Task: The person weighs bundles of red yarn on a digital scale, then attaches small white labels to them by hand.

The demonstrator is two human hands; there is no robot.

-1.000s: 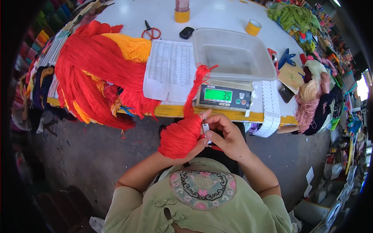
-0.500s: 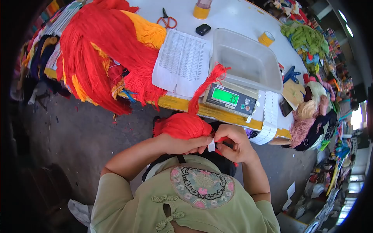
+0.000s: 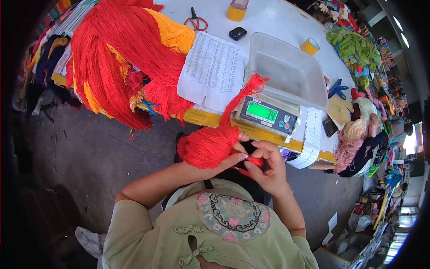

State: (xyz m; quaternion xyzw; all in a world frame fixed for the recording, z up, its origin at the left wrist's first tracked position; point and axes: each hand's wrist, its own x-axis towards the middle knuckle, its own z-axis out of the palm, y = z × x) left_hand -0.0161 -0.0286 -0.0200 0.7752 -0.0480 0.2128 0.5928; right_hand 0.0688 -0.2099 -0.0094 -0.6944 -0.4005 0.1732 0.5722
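Observation:
A bundle of bright red yarn (image 3: pixel 207 147) hangs over my lap, and a strand of it runs up onto the scale (image 3: pixel 266 114), whose green display is lit. My left hand (image 3: pixel 226 160) is closed on the lower right part of the bundle. Beside it, my right hand (image 3: pixel 269 168) pinches a short red end of the yarn between thumb and fingers. Only a sliver of something white shows between the two hands.
On the white table (image 3: pixel 273 18) lie a large red yarn heap (image 3: pixel 121 54), orange yarn (image 3: pixel 172 31), a printed sheet (image 3: pixel 212 67), scissors (image 3: pixel 195 20), a black object (image 3: pixel 237 33), a clear tray (image 3: pixel 286 67), tape (image 3: pixel 310 46) and blue clips (image 3: pixel 337 88).
The red bundle has turned and its rounded end shows more. My left fingers have shifted around it. The white tag is now mostly hidden, and my right fingers have spread a little.

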